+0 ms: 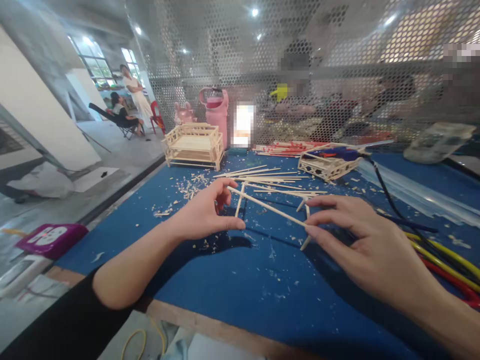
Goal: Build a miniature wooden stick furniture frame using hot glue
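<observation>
A small frame of thin wooden sticks (268,206) spans the gap between my two hands, a little over the blue tabletop. My left hand (204,212) grips its left end, the curled index finger at the tip of the long front stick and the thumb by a short crosspiece (240,201). At the other end, my right hand (356,227) pinches the corner between thumb and fingertips, where short sticks (306,243) jut out. Behind the frame lie several loose wooden sticks (270,176).
A finished-looking miniature wooden bench (195,145) stands at the back left, near a pink bottle (217,117). A wooden tray-like model (330,162) holds blue-handled tools. Red-tipped sticks (287,148), wood scraps (193,186), coloured handles (446,255) and a perforated metal screen (240,60) surround the work.
</observation>
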Available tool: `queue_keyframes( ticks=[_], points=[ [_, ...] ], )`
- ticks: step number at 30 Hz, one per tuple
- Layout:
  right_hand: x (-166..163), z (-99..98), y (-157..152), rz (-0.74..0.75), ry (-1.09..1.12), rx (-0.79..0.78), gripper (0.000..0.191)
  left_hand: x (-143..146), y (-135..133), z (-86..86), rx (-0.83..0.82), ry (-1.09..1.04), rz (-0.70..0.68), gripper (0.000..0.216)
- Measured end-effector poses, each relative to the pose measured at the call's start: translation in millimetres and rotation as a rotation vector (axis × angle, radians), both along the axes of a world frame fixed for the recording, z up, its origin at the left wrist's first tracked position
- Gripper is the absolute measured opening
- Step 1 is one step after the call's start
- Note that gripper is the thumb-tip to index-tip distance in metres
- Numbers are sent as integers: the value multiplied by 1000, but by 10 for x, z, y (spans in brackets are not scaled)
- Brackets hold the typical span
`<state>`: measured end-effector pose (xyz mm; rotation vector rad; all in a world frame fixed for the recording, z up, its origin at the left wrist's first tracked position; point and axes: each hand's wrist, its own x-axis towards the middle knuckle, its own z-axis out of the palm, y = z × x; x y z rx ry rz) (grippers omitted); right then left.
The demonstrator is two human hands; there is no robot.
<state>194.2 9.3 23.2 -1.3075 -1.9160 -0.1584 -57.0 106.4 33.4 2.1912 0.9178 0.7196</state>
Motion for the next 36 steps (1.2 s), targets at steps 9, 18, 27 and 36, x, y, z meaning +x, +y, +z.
queue_keyframes(
  ticks=[9, 18, 27, 36],
  points=[
    [-54, -45, 43, 15, 37, -108, 19, 62, -94, -72, 28, 103, -37, 29],
    [-13, -50, 72, 41, -58, -94, 20, 83, -79, -47, 24, 104, 2, 23],
    [7, -66, 61, 58, -45, -117, 19, 38, -34, -123, -55, 24, -42, 17],
    [-12, -32, 64, 97, -92, -106, 20, 15, -21, -119, -155, -26, -9, 27]
  ],
)
